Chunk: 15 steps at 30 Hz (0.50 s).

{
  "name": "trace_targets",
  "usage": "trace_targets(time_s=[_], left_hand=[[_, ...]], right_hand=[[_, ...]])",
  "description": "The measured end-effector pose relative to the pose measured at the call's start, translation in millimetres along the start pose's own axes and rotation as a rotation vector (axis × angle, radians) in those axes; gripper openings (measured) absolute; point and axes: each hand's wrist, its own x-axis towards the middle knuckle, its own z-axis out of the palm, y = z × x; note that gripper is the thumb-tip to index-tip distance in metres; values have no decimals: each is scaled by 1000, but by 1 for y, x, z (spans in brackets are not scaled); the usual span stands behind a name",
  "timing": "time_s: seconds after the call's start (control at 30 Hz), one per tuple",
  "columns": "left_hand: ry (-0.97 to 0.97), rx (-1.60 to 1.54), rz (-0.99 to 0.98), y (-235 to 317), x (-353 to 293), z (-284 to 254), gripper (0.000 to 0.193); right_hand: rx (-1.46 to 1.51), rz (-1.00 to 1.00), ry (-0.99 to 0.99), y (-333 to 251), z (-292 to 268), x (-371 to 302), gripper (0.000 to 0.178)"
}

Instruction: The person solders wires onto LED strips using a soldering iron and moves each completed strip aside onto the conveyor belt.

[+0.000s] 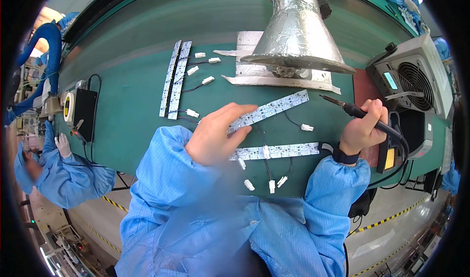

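Between the thumb and fingers of my left hand [215, 132] is a white LED circuit board strip [281, 105], slanting up to the right. A thin lead with a white connector [307, 127] hangs from it. My right hand [364, 127] grips a soldering iron [348, 108] by its handle, its tip pointing left, a little apart from the strip's right end. Nearer me lies another LED strip [298, 150] with several white connectors [272, 186] on leads. Two more strips [175, 88] lie side by side at the left, with wired connectors to their right.
A foil-covered fume hood [298, 32] stands over a pale metal plate [279, 80] at the back. On the right sit a fan unit [416, 79] and a soldering station [416, 135]. A black box [81, 113] stands left on the green mat [127, 130]. Another person [63, 169] works at far left.
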Motion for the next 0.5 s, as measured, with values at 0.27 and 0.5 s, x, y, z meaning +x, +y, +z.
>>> trace_targets(time_s=[0.27,0.5], left_hand=[[-30,-93,-101,-9,-5,-5,34],[207,-293,-159,8,-64,-43,32]], right_hand=[[9,29,50,9,-4,3,31],[31,44,36,7,-8,2,33]])
